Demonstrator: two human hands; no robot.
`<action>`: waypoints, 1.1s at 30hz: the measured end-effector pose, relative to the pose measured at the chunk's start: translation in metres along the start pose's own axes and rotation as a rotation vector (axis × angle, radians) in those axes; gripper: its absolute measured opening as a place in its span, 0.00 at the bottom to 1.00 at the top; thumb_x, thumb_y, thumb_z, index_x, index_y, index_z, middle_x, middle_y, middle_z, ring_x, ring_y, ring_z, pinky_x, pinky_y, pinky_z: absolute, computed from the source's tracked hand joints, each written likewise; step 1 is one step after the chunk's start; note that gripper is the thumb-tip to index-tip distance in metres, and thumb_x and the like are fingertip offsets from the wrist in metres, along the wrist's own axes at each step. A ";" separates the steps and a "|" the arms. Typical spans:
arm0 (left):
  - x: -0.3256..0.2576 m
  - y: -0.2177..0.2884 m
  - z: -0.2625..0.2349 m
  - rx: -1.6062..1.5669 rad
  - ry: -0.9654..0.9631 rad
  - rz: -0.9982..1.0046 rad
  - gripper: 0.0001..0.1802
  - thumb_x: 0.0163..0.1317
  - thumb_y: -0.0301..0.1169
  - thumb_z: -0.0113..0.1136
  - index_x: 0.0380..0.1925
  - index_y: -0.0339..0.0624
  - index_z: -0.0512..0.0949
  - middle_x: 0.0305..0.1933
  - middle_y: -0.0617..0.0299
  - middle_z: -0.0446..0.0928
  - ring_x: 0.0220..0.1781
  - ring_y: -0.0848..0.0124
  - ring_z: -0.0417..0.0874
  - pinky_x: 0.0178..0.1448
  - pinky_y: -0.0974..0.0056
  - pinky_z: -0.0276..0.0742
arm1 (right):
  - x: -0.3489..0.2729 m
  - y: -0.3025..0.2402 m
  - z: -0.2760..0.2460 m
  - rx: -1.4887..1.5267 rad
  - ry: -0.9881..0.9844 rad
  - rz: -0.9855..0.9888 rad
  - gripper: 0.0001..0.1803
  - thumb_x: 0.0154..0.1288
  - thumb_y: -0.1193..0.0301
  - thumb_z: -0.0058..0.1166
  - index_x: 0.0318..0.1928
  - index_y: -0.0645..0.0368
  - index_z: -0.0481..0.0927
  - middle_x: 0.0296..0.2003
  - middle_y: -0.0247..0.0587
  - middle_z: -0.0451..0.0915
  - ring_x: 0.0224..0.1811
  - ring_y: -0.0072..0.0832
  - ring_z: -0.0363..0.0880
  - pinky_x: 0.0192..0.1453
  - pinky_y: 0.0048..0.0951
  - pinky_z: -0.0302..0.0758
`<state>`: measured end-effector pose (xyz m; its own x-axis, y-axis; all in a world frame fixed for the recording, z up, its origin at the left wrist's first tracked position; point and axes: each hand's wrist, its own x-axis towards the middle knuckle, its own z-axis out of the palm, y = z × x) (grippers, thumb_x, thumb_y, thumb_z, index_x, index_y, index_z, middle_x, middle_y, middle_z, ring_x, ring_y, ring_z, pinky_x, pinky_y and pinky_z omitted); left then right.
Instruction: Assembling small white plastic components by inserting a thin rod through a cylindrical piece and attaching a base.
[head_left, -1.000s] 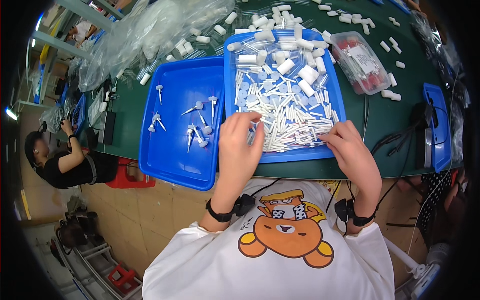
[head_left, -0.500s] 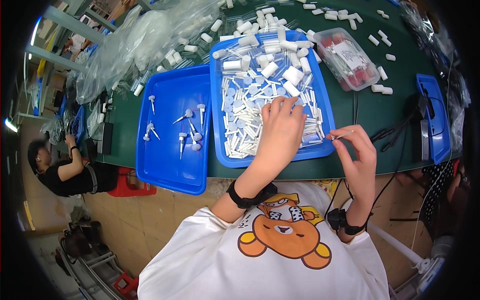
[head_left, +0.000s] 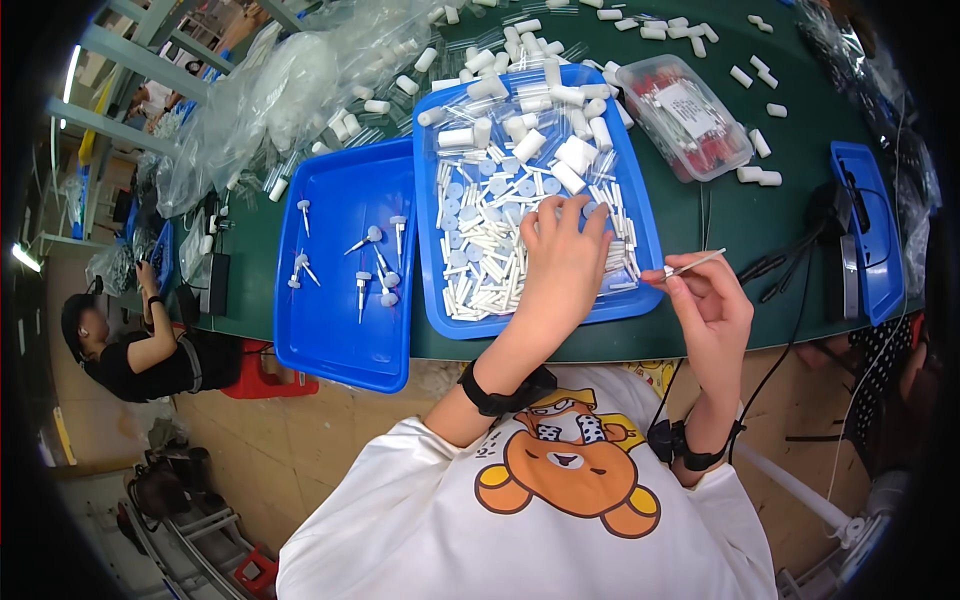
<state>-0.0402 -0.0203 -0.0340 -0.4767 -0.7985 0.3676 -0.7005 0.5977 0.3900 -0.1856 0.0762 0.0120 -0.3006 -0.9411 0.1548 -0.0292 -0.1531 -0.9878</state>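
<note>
My left hand reaches into the right blue tray, fingers apart and bent down among white tubes and pale blue-grey discs. Its fingertips are partly lost among the parts, and I see nothing held in it. At the tray's near right corner my right hand pinches a thin white rod between thumb and fingers. The rod slants up to the right. In the left blue tray lie several small assemblies, each a disc on a white tube with a thin pin.
Fat white foam-like cylinders and clear tubes fill the right tray's far end and spill onto the green table. A clear box of red-ended parts stands to the right, near black cables. Plastic bags lie far left. Another person works at left.
The rod in my right hand has tilted and shows more of its length past the fingers. My left hand stays at nearly the same spot among the parts. The view has shifted slightly.
</note>
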 end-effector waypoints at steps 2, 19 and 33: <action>0.001 -0.002 -0.001 -0.005 0.000 0.006 0.16 0.63 0.30 0.59 0.51 0.42 0.79 0.59 0.55 0.73 0.62 0.53 0.67 0.66 0.48 0.56 | 0.000 0.000 0.000 0.029 0.014 0.006 0.07 0.67 0.88 0.49 0.45 0.74 0.76 0.44 0.44 0.75 0.47 0.36 0.85 0.52 0.30 0.81; -0.002 -0.008 0.003 0.032 0.001 0.040 0.14 0.60 0.26 0.61 0.47 0.46 0.78 0.55 0.58 0.74 0.61 0.55 0.68 0.66 0.47 0.55 | -0.002 0.003 0.002 0.051 -0.009 0.009 0.08 0.66 0.87 0.49 0.45 0.75 0.76 0.43 0.42 0.73 0.45 0.31 0.84 0.53 0.28 0.81; -0.004 -0.008 -0.037 -0.805 -0.150 -0.169 0.13 0.66 0.24 0.58 0.51 0.43 0.73 0.53 0.61 0.73 0.47 0.70 0.75 0.60 0.58 0.64 | -0.001 0.008 0.010 0.103 0.040 -0.047 0.10 0.66 0.88 0.49 0.47 0.74 0.75 0.45 0.44 0.74 0.45 0.33 0.84 0.51 0.29 0.80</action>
<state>-0.0131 -0.0188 -0.0075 -0.5052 -0.8488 0.1560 -0.2021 0.2921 0.9348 -0.1760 0.0730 0.0045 -0.3391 -0.9196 0.1982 0.0535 -0.2292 -0.9719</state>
